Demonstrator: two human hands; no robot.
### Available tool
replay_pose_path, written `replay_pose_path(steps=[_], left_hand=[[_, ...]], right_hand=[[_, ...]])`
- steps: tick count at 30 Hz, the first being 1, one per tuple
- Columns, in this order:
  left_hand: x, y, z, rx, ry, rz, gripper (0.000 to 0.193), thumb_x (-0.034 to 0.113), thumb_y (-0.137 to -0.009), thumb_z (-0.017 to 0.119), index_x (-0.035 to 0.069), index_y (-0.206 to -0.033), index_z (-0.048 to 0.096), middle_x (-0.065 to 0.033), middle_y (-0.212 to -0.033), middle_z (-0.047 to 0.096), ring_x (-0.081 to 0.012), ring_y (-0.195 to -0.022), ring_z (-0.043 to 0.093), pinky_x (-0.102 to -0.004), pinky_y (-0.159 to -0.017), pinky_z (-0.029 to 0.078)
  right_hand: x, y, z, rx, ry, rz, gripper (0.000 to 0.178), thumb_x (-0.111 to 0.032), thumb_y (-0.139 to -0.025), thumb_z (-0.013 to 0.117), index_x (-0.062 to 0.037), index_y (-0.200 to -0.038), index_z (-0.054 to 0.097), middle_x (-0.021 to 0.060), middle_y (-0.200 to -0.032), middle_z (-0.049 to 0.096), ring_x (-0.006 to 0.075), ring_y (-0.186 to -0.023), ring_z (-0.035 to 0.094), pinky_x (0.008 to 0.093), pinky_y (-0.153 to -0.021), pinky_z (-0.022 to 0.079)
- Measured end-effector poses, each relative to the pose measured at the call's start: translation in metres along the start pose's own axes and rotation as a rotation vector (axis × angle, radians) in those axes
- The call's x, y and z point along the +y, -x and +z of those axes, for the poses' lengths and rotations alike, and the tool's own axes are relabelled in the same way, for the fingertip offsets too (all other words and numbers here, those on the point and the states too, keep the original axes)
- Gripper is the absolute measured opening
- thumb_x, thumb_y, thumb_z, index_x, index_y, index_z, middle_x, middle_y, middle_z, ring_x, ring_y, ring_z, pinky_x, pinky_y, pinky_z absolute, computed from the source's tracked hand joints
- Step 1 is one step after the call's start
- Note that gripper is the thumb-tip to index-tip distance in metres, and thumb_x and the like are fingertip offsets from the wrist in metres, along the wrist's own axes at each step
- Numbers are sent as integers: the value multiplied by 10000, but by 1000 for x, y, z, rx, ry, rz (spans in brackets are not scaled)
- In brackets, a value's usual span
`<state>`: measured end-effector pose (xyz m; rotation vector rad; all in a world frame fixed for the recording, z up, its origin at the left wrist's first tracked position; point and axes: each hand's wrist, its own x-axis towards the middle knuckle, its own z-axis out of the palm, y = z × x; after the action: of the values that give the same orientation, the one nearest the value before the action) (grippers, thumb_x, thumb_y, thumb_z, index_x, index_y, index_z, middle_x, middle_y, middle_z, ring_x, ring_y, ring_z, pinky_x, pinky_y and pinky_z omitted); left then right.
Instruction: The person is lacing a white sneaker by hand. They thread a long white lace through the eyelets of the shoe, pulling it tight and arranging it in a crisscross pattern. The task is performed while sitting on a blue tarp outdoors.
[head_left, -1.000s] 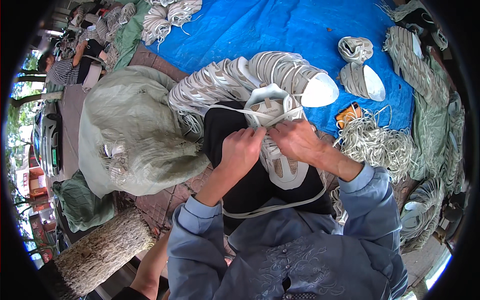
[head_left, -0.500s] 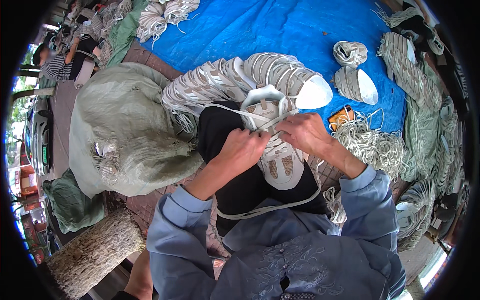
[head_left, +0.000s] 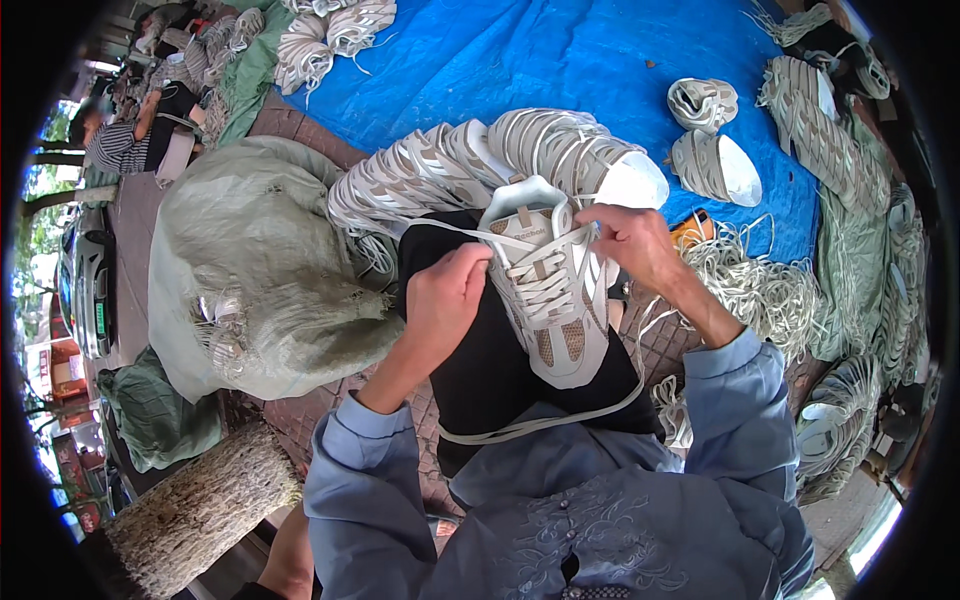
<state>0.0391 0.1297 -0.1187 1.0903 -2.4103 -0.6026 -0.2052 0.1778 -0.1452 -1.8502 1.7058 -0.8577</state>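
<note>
A white and tan sneaker rests on my dark-trousered lap, its toe toward me. A flat off-white shoelace crosses its tongue in several rows. At the shoe's left side my left hand is closed, thumb against fingers, on a strand of this lace; the grip itself is partly hidden. My right hand pinches another strand beside the collar on the right. That strand runs taut over the top of the tongue. One long lace length loops across my lap, and another lies over my left knee.
Rows of nested sneakers lie just beyond my knees, by a blue tarp. Loose laces are heaped at right. A large greenish sack stands left, near a log. Another person sits far left.
My hands have moved apart from the middle of the lacing, the left one to the left and the right one up and right. The crossed laces are now uncovered.
</note>
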Motion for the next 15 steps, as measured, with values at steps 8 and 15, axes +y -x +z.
replay_pose_path(steps=[8,15], left_hand=[[-17,-34,6,-101,-714,386,226,77,-644,563,27,-864,550,-74,-857,517,-181,-684,523,-271,-543,482],[-14,-16,-37,27,-925,310,135,102,-633,577,51,-757,558,-40,-649,483,-180,-603,532,-283,-492,458]], right_hand=[[68,-4,43,-144,56,182,253,-63,-645,541,-46,-886,618,167,-640,598,232,-501,582,320,-475,461],[91,-7,-2,39,-773,555,157,-28,-695,535,11,-818,623,75,-612,598,111,-477,534,210,-434,397]])
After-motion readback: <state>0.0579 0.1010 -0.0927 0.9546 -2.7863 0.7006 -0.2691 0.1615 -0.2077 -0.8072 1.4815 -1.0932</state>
